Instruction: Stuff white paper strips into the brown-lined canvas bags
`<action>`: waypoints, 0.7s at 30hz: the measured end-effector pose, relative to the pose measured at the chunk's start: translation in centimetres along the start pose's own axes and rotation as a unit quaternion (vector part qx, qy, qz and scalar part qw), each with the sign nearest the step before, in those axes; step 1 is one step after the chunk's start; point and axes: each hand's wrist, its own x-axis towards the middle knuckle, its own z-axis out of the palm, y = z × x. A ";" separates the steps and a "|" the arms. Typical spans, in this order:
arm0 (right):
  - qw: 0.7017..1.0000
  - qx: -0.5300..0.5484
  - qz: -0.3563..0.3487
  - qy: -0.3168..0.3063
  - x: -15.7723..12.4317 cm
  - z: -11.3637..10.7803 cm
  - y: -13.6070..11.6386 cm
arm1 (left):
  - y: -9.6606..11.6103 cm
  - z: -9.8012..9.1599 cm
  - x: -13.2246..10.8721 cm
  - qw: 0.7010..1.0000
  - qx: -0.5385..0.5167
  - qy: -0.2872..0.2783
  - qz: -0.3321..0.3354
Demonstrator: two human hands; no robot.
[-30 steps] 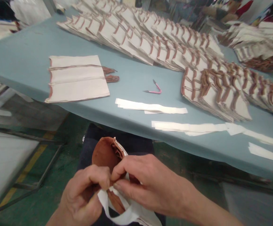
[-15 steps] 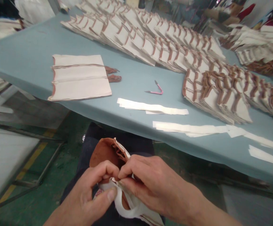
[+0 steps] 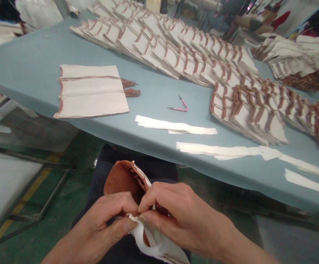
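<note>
Over my lap, a brown and cream sewn piece (image 3: 118, 178) is held by both hands, its brown side showing inside and its cream side curling out below. My left hand (image 3: 104, 220) pinches the cream edge between thumb and forefinger. Right beside it, my right hand (image 3: 178, 216) grips the same piece, thumb and fingers pressed together at the seam. The two sets of fingertips nearly touch. A cream band (image 3: 144, 244) loops down below the fingers. What lies inside the pinches is hidden.
On the blue table (image 3: 33, 47) lie a flat cream panel (image 3: 92, 91) with brown ends, pink-handled thread snips (image 3: 180, 109), and white strips (image 3: 176, 125). Overlapping rows of cream and brown pieces (image 3: 173, 55) run behind. A metal frame (image 3: 46, 198) stands at lower left.
My left hand has shifted slightly left and down, its thumb now closer under the forefinger at the cream edge. My right hand stays almost in place. The view has moved slightly.
</note>
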 end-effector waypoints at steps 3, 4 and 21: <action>0.997 -0.063 -0.050 -0.021 -0.2 0.0 0.2 | 0.4 0.1 0.1 0.998 0.020 0.025 0.048; 0.994 -0.087 -0.066 -0.023 -0.3 0.1 0.3 | 0.6 0.1 0.2 0.998 0.024 0.029 0.054; 0.931 -0.317 -0.162 -0.080 0.0 -0.5 -2.3 | 1.5 -0.2 0.5 0.999 0.032 -0.007 0.019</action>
